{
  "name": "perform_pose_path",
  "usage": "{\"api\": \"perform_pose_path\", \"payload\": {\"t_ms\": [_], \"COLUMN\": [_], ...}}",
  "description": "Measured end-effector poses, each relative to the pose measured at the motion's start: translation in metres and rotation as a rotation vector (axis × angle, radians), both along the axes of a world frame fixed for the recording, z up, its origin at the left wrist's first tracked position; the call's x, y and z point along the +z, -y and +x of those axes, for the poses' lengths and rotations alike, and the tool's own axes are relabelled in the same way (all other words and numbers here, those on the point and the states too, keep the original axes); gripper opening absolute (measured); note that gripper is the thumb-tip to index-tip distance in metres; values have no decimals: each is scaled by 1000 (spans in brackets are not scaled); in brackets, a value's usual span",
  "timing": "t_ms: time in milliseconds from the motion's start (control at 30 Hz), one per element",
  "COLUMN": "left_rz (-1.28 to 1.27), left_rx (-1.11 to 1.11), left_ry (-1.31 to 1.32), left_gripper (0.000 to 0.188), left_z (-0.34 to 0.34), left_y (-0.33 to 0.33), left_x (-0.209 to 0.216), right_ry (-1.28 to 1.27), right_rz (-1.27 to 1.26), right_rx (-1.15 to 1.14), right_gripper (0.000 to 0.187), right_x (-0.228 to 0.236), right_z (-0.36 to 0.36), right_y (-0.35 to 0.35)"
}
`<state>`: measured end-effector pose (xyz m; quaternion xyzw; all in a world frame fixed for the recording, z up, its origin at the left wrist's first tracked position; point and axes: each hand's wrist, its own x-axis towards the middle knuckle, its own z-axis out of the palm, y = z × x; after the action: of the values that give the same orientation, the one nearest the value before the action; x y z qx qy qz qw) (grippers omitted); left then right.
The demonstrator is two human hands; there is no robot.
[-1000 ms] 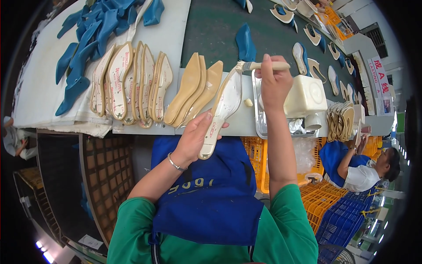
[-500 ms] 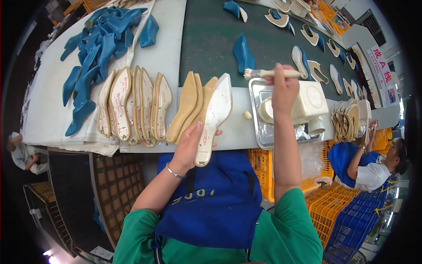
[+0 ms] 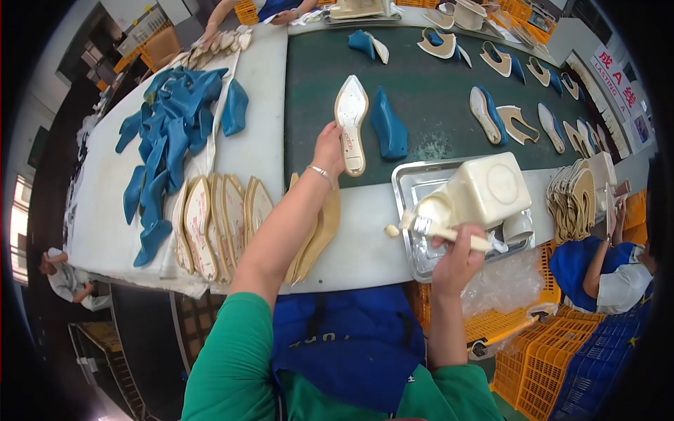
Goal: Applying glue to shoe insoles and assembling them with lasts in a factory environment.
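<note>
My left hand (image 3: 328, 149) reaches out over the green surface, closed on the edge of a pale shoe insole (image 3: 351, 112) with its toe pointing away. Just right of that insole lies a blue shoe last (image 3: 388, 128). A wooden-handled brush (image 3: 456, 237) is gripped in my right hand (image 3: 460, 263). Its bristles are beside the mouth of a cream container (image 3: 434, 208) lying on its side in a metal tray (image 3: 399, 184). Part of a tan insole stack (image 3: 319, 235) is hidden behind my left forearm.
Blue lasts (image 3: 172, 123) are heaped at the left, above upright insoles (image 3: 200, 224). More lasts and tan shoe pieces (image 3: 518, 125) lie along the green surface (image 3: 316, 70). A tan stack (image 3: 572, 200) stands right of the tray. Co-workers sit at the right and stand at the far side.
My left hand has carried the insole forward from the table edge to beside the blue last. My right hand has lowered the brush from above the tray to the cream container.
</note>
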<state>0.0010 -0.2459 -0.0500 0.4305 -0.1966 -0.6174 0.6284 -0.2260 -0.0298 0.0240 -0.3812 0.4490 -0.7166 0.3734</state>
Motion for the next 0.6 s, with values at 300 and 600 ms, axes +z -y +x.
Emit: {"api": "perform_pose_path", "payload": {"t_ms": [300,600], "left_rz": [160,269], "left_rx": [99,171], "left_ry": [44,568], "left_gripper": [38,55], "left_z": [-62,-65], "left_y": [116,98], "left_x": [-105,-102], "right_ry": [-66,614], "right_rz": [42,181], "right_rx": [55,72], "right_gripper": [8,28], "right_x": [-2,1], "right_z": [-22,-22], "right_y": [-10,19]}}
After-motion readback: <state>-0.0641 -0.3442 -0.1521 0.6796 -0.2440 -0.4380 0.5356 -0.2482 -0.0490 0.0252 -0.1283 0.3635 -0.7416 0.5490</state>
